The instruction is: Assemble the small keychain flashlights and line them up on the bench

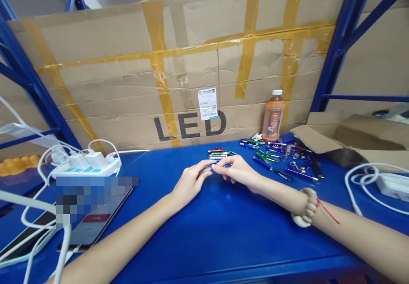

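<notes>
My left hand [191,181] is closed around a small silvery tube [205,169], which looks like a slim penlight and is mostly hidden by the fingers. At the tube's far end, the fingertips of my right hand [235,171] are pinched together, touching it. Both hands meet just above the blue tabletop [204,228]. Right behind them lies a small row of coloured metal penlight-like tubes [217,151], red, green, silver and blue. To the right spreads a loose pile of similar tubes [263,163] with clips and small metal parts.
A drink bottle [273,115] stands behind the pile, against a large cardboard sheet [191,75]. An open carton [351,141] and a white adapter with cable [393,186] are at right. On the left are a power strip [86,171], white cables and a phone [99,222].
</notes>
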Available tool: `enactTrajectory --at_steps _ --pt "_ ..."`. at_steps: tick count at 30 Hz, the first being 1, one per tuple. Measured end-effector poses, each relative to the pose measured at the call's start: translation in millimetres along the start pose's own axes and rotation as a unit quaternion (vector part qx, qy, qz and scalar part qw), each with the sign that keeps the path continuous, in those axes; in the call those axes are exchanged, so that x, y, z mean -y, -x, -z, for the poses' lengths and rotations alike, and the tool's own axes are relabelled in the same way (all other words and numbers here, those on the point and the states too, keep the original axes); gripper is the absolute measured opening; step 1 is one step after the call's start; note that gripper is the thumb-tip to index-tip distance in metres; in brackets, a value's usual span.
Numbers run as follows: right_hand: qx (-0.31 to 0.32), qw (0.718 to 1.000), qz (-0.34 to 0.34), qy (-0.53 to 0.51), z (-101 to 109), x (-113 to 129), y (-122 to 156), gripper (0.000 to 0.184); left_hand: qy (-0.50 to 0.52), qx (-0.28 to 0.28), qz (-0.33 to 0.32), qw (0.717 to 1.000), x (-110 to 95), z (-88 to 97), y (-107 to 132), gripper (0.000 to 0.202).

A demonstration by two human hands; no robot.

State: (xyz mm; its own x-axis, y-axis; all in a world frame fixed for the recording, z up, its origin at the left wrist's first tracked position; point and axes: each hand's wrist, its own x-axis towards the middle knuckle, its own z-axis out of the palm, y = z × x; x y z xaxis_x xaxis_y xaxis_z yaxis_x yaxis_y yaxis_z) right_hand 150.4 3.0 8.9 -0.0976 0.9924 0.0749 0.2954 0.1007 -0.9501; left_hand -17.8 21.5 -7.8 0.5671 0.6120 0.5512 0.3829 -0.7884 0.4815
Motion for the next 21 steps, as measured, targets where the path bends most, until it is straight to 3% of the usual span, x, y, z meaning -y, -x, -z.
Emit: enactTrajectory --at_steps 13,21 --pt "0.022 0.999 0.013 -0.021 1 -2 -5 0.037 -0.021 -0.001 0.042 0.999 1 0.0 -3 0.028" --pt "0.076 0.994 0.020 -0.074 2 -10 -10 0.044 -0.009 -0.010 0.035 0.999 -4 1.5 -5 0.024"
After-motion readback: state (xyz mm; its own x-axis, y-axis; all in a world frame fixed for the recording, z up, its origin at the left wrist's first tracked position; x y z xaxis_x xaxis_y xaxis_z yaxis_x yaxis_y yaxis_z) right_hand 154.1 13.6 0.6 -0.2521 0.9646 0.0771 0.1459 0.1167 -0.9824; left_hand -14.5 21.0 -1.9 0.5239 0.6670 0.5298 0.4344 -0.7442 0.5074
